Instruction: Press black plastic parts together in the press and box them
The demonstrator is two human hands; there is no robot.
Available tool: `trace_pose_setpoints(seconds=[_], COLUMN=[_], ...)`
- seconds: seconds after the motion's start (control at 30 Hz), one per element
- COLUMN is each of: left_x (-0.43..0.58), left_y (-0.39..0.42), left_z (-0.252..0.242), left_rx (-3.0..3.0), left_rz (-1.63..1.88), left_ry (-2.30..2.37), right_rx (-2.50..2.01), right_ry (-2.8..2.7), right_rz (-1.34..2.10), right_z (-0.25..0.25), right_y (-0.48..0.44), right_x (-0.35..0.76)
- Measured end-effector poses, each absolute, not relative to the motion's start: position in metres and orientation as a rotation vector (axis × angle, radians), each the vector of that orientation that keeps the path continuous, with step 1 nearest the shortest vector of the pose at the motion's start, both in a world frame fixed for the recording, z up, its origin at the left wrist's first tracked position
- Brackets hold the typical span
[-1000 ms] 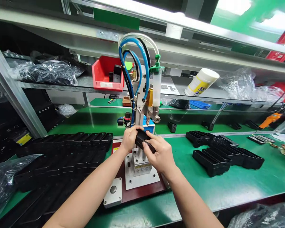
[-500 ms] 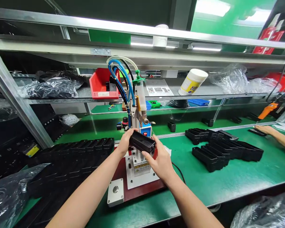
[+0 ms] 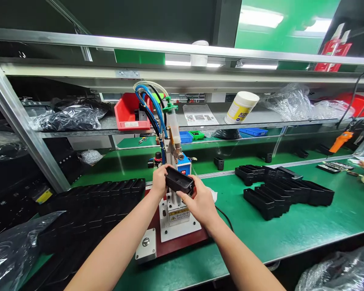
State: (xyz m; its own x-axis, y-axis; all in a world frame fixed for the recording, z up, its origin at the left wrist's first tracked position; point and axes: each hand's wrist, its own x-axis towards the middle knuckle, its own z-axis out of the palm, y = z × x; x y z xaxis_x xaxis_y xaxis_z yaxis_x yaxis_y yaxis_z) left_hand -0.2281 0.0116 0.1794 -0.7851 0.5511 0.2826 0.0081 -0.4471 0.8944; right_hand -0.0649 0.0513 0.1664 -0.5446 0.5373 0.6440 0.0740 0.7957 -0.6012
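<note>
Black plastic case (image 3: pixel 179 180) sits gripped between both hands above the small machine (image 3: pixel 172 161) at the middle of the green desk (image 3: pixel 291 226). Left hand (image 3: pixel 160 180) clasps its left end with fingers curled around it; right hand (image 3: pixel 200 202) pinches the right end from below. Rows of similar black cases (image 3: pixel 94 198) lie to the left, another batch (image 3: pixel 285 190) to the right.

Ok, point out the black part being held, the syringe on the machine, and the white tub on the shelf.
black part (image 3: pixel 179 180), head view, middle of its top face.
syringe (image 3: pixel 174 127), head view, middle of the clear barrel.
white tub (image 3: pixel 241 107), head view, its labelled side.
</note>
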Motion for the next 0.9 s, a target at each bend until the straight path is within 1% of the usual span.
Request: trace_pose_setpoints(seconds=[0.23, 0.4, 0.5, 0.63, 0.7, 0.8, 0.9], left_x=[-0.221, -0.208, -0.195, -0.175, -0.167, -0.159, -0.153], left_y=[0.006, -0.028, -0.063, -0.109, -0.124, -0.136, -0.14], left_z=[0.193, 0.196, 0.189, 0.178, 0.173, 0.167, 0.163], left_rx=[0.692, 0.682, 0.791, 1.21, 1.5, 1.873, 2.065], left_rz=[2.376, 2.42, 2.417, 2.225, 2.107, 1.962, 1.877], left_ry=[1.361, 1.396, 1.44, 1.668, 1.764, 1.833, 1.84], right_rx=[-0.354, -0.221, -0.125, -0.01, 0.021, 0.003, -0.028], right_ry=[-2.101, -2.072, -2.1, -2.065, -1.973, -1.919, -1.852], right_rz=[0.647, 0.708, 0.984, 1.696, 1.911, 1.963, 1.958], right_z=[0.189, 0.183, 0.172, 0.16, 0.155, 0.143, 0.129], right_y=[0.05, 0.026, 0.008, -0.008, -0.013, -0.021, -0.029], right_x=[-0.064, -0.051, -0.033, -0.016, -0.017, -0.024, -0.028])
